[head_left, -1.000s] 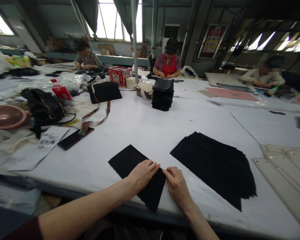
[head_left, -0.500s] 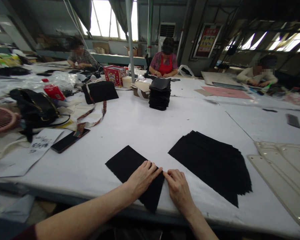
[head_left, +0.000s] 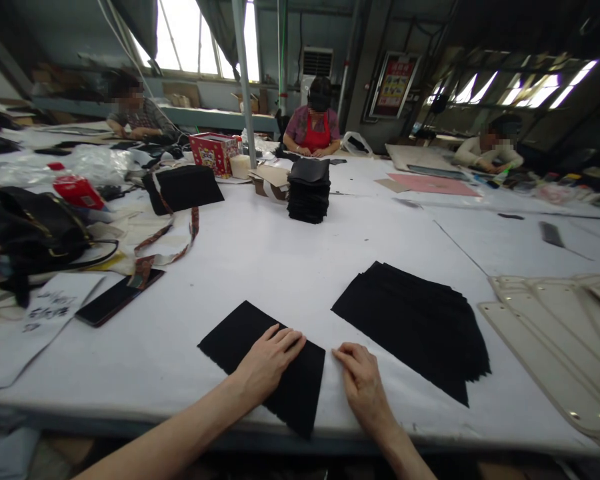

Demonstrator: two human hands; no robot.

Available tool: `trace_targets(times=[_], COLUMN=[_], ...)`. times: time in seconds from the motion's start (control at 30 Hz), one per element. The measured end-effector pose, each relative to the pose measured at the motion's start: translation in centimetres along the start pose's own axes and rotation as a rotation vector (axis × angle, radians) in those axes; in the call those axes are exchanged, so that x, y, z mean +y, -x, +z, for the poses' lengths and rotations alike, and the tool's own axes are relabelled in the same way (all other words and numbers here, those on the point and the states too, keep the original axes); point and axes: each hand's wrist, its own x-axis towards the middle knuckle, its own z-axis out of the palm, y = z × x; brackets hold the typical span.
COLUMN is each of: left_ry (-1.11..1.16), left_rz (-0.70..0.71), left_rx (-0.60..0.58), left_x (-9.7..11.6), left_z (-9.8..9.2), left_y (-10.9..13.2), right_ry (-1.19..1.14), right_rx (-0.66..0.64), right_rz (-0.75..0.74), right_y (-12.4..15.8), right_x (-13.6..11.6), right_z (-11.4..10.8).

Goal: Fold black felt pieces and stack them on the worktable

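Note:
A black fabric piece [head_left: 295, 387] lies flat near the table's front edge, its lower tip reaching over toward that edge. My left hand [head_left: 273, 353] rests on top of it, palm down, fingers stretched out and lying flat. Just right of the piece, apart from it, is my right hand [head_left: 363, 380]. Its thumb and forefinger are pinched together and the other fingers curl in; anything between them is too small to make out. Farther right lies a fanned stack of similar black fabric pieces [head_left: 410, 323].
A tall black stack [head_left: 309, 193] stands mid-table. At left are a phone [head_left: 117, 300], a written paper sheet [head_left: 40, 320], a black bag [head_left: 40, 227] and a red-capped bottle [head_left: 77, 190]. Beige panels [head_left: 545, 333] overlap at right. Several people work across the table.
My right hand has drawn back to the right, off the fabric's edge. My left hand has shifted slightly back and lies flatter on the piece. The view has turned a little right.

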Motion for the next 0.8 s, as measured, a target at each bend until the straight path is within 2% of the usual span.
trace_targets(times=[0.13, 0.3, 0.47, 0.6, 0.7, 0.8], left_ry=[0.017, 0.008, -0.001, 0.059, 0.152, 0.22], left_rz=[-0.016, -0.009, -0.065, -0.258, -0.315, -0.281], left_rx=[-0.012, 0.013, 0.079, 0.109, 0.032, 0.019], left_x=[0.2, -0.2, -3.9, -6.5, -6.0, -4.1], left_z=[0.1, 0.2, 0.5, -0.1, -0.5, 0.4], left_y=[0.1, 0.1, 1.6, 1.8, 1.7, 2.2], right_ry=[0.025, 0.23, 0.3, 0.269, 0.247, 0.254], right_rx=[0.053, -0.065, -0.1, -0.098, -0.142, -0.16], right_rz=[0.055, 0.002, 0.004, 0.076, 0.132, 0.083], right_y=[-0.8, -1.7, -1.5, -2.5, -3.8, -4.3], right_x=[-0.6, -4.0, -5.2, -5.5, -6.1, -6.0], right_z=[0.2, 1.2, 1.5, 1.4, 1.7, 3.1])
